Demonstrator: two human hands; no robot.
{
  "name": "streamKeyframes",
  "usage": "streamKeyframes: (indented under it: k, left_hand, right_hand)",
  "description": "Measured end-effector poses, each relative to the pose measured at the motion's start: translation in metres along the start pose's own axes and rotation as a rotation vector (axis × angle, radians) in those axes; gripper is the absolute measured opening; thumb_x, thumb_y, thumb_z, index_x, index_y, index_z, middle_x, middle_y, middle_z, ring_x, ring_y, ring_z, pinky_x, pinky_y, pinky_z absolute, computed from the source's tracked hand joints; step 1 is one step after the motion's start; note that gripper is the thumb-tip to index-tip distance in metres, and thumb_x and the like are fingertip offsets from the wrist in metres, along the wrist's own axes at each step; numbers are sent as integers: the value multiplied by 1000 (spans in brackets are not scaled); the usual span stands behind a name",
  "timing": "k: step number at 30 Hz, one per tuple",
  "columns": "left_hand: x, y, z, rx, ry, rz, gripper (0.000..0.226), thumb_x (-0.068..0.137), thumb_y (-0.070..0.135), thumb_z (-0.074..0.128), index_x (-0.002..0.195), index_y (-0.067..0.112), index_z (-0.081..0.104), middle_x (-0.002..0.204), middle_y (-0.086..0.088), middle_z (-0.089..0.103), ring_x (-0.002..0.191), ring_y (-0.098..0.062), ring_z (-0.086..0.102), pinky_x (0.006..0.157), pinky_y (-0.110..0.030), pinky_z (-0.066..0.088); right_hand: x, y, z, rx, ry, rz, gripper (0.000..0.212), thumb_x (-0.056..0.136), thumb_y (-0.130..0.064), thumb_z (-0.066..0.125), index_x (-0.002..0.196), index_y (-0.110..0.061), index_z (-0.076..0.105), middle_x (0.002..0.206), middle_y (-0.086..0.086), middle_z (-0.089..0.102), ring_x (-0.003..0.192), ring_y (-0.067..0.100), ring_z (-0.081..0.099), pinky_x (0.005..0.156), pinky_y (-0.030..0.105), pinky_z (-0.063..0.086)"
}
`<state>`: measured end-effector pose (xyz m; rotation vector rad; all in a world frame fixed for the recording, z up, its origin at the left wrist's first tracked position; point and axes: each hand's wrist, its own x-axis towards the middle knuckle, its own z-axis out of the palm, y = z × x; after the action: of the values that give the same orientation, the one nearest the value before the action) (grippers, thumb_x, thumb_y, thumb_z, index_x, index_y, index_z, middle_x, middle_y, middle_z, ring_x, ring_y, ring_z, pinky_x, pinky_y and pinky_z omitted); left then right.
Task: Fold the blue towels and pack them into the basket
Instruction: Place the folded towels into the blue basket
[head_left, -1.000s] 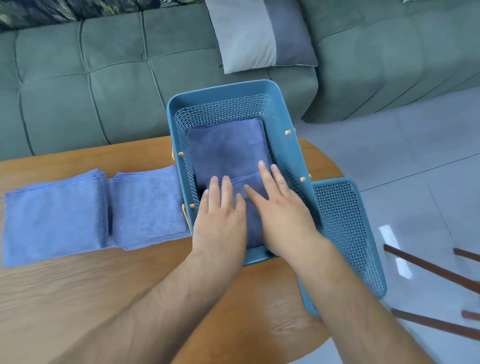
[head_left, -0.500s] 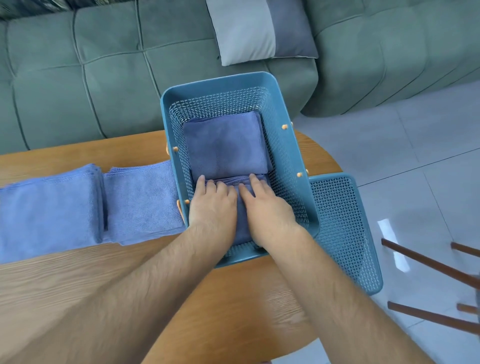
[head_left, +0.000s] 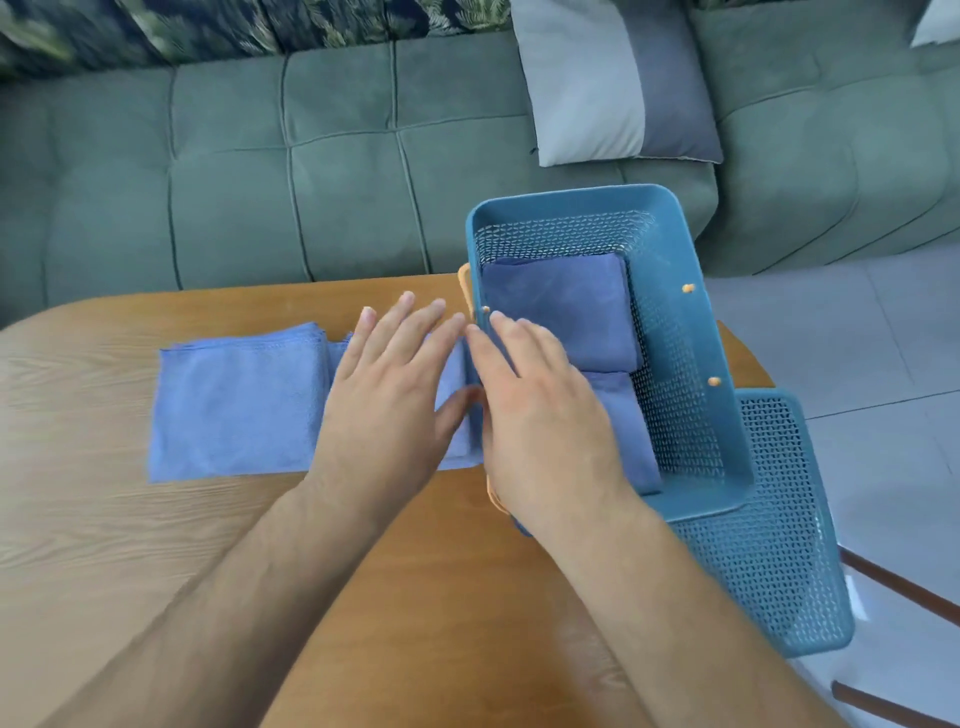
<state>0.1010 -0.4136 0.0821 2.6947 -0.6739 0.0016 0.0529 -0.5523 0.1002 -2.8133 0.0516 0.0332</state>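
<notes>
Worktop (head_left: 130, 545) in the foreground, sofa (head_left: 311, 182) behind it, floor (head_left: 857, 338) to the right. On the worktop's right end, a basket (head_left: 691, 312). Inside it, a far folded towel (head_left: 561, 306) and a near folded towel (head_left: 628, 431), touching. Just left of the basket, a single towel (head_left: 457, 384); left of that, a towel stack (head_left: 239, 410). Left hand (head_left: 389, 395) over the single towel, right hand (head_left: 540, 415) over the basket's left wall. Mesh tray (head_left: 779, 545) at the basket's near right corner, overhanging the worktop edge. Cushion (head_left: 613, 88) on the sofa, behind the basket.

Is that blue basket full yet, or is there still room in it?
Not full. The basket holds a far towel and a near towel, both folded, and bare mesh wall shows above them.
</notes>
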Motion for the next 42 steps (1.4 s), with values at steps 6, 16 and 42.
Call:
streamKeyframes:
  k: [6,16,42]
  left_hand:
    - [-27,-57,-12,-69,33,-142,52,96,41,53,142,16,54,150,0,49,145,-22,37,122,-43,22]
    - [-92,-165,-15,5,-198,-668,63,94,48,60,152,31,40,160,-4,31,144,-33,31,115,-53,29]
    - [-99,-170,-64,-559,2,-677,60,86,12,71,139,30,51,122,25,47,113,9,44,89,0,34]
  right_hand:
    - [14,-56,24,14,13,-114,55,78,-4,71,133,-6,61,136,14,60,125,35,55,95,43,53]
    - [39,-137,98,6,-429,-92,66,101,-22,53,158,-21,19,142,11,42,123,31,46,88,40,45]
    - [33,-157,77,335,-223,37,64,97,-8,55,155,-30,35,159,-1,23,133,25,34,99,36,43]
